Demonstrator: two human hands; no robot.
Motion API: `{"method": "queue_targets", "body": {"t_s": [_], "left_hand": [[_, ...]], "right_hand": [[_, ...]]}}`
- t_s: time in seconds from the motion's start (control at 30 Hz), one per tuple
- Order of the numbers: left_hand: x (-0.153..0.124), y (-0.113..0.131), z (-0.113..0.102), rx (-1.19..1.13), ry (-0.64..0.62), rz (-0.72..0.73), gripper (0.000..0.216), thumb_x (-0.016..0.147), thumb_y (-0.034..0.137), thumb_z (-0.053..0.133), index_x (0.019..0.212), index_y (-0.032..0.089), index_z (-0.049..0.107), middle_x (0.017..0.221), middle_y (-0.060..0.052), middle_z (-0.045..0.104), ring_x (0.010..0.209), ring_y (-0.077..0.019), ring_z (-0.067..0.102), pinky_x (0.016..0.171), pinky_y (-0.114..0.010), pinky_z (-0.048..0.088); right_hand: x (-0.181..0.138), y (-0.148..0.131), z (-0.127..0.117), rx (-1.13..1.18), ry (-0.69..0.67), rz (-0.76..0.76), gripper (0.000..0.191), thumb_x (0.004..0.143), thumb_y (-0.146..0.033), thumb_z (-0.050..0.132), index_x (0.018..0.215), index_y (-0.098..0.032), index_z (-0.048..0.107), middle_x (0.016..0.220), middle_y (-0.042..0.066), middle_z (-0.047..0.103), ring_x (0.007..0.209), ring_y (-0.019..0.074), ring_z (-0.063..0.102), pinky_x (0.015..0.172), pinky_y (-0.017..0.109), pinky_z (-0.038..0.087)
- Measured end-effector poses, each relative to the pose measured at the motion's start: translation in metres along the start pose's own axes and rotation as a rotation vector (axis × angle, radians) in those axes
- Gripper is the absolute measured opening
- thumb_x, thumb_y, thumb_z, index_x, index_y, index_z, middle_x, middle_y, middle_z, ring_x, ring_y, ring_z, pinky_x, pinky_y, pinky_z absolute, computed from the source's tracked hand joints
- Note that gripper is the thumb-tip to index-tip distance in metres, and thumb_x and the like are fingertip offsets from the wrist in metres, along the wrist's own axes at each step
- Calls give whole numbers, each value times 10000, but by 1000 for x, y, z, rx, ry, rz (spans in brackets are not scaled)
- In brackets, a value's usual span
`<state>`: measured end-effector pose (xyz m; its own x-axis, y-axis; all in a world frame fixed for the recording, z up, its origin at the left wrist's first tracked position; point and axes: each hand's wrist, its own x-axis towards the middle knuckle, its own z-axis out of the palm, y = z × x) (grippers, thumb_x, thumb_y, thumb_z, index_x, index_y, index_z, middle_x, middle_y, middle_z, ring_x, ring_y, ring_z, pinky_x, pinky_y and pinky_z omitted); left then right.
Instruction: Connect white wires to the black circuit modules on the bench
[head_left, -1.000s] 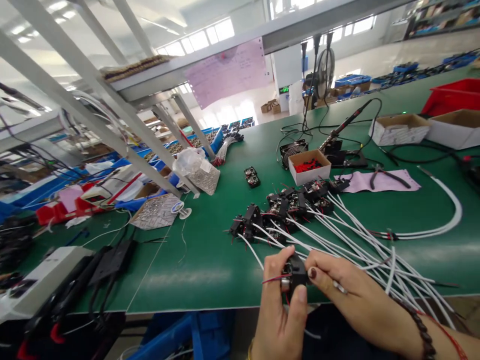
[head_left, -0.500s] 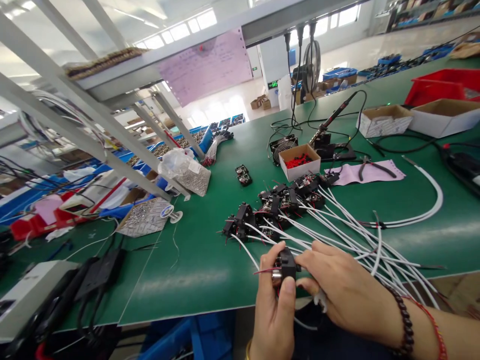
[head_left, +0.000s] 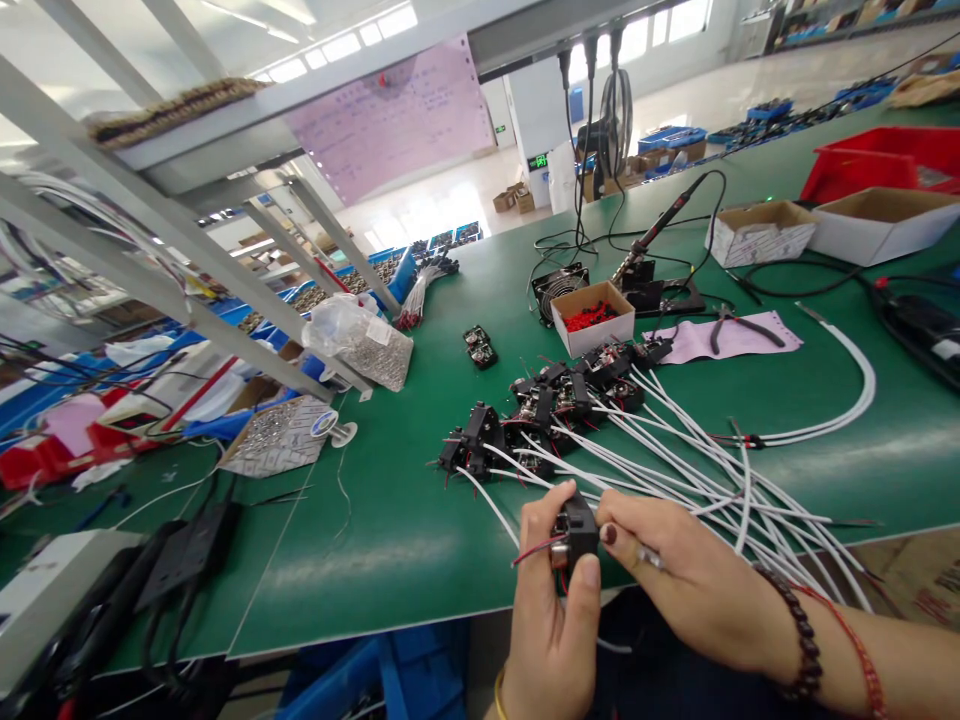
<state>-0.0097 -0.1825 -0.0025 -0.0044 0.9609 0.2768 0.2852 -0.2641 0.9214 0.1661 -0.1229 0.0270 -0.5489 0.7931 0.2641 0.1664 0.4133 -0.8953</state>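
Observation:
At the near edge of the green table (head_left: 390, 520), my left hand (head_left: 551, 620) is closed around a small black module (head_left: 576, 535) with a red wire sticking out to the left. My right hand (head_left: 686, 590) pinches the module's right side, and a thin white wire runs under its fingers. Just beyond lies a row of like black modules (head_left: 547, 410) with white cables (head_left: 697, 450) fanning out to the right.
A small carton of red parts (head_left: 592, 318) stands mid-table, with a soldering iron on its stand (head_left: 652, 265), pliers on pink paper (head_left: 739, 330) and a small fan behind. White boxes and a red bin (head_left: 877, 165) sit far right. Bags of metal parts (head_left: 360, 345) and slanted rack struts lie left.
Both hands stay on the black module with only slight shifts of the fingers; my right thumb now shows on its side. The view has drifted a little.

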Motion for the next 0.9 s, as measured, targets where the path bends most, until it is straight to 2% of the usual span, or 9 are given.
{"method": "queue_targets", "body": {"t_s": [0.1,0.17,0.27,0.33,0.5,0.67,0.8,0.9], "left_hand": [[7,11,-10,105,-63,110,472,1121,367,473,1591,378,438,1445,-77,557,1340,-257,572,1143,-397,482],[11,20,-20,185,-99,141,482,1104,387,505,1583,374,455,1449,-87,531,1355,-280,551,1136,-423,485],[15,33,-35,330,-145,170,518,1066,365,575,1576,367,483,1510,-107,478,1405,-324,504,1142,-472,474],[17,41,-42,402,-176,200,554,1034,323,607,1575,358,495,1541,-120,453,1389,-341,516,1125,-494,482],[21,55,-45,478,-209,243,645,926,196,656,1548,332,547,1527,-134,496,1327,-353,572,1087,-512,515],[20,53,-44,409,-197,188,591,940,270,680,1521,344,610,1496,-148,565,1318,-381,598,1100,-533,518],[20,45,-43,368,-210,179,576,954,318,673,1526,346,614,1485,-150,592,1322,-390,604,1100,-534,524],[28,36,-55,389,-239,136,577,970,334,650,1544,313,585,1463,-140,629,1312,-351,622,1101,-480,530]], "right_hand": [[-1,-2,-4,394,-160,260,512,1144,-585,410,787,-223,470,690,-39,435,613,165,383,584,279,340],[-3,-4,-9,450,-200,281,585,1116,-694,427,816,-208,553,715,-24,487,632,167,425,605,278,377],[-5,-7,-17,320,-209,146,559,1145,-661,417,980,-200,688,931,48,683,862,215,633,798,304,489],[-6,-8,-21,191,-197,27,495,1180,-584,392,1085,-224,718,1017,57,733,962,221,687,883,309,511],[-9,-8,-25,-44,-111,-186,382,1211,-446,363,1217,-278,707,962,28,758,843,191,714,816,277,566],[-10,-8,-24,-147,-84,-252,327,1216,-387,353,1308,-318,659,1127,39,792,954,185,761,870,259,616],[-11,-4,-23,-261,-84,-291,365,1216,-378,317,1335,-305,654,1138,58,806,1033,214,783,875,282,656],[-13,6,-26,-413,-114,-317,370,1208,-388,338,1324,-291,675,1105,51,822,998,241,803,863,333,687]]}}
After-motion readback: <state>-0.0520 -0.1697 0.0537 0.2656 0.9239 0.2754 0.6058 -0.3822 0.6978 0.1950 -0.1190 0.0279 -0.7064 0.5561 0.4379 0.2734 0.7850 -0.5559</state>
